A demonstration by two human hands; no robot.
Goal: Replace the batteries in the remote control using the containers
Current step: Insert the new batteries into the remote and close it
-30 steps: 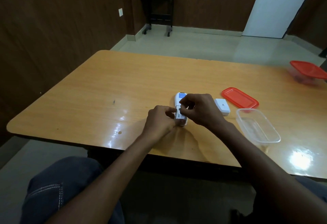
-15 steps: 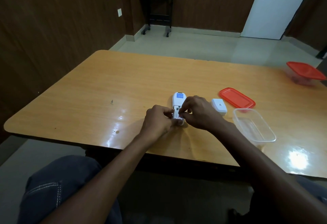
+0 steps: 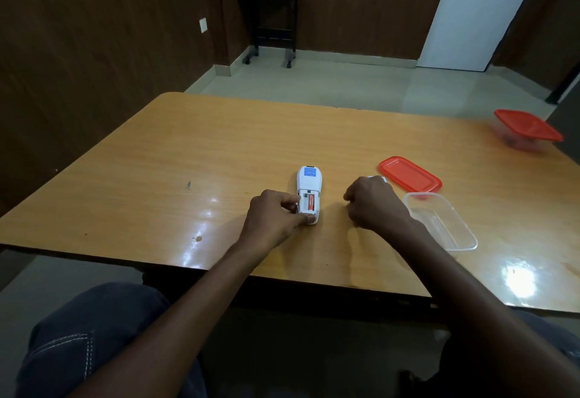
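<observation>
Remote [image 3: 309, 187], white plastic, pinched by left hand [image 3: 273, 221].

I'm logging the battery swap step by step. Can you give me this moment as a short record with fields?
remote: face down on table, battery bay open
bay: one orange battery seated, slot beside it empty
left hand: steadies remote's near end
right hand: closed, off the remote; contents hidden
open tub: clear, looks empty, right of the right hand
red lid: flat, beyond the tub
lidded tub: far right

Left hand [image 3: 276, 218] on remote [image 3: 309, 192] (back open)
</observation>
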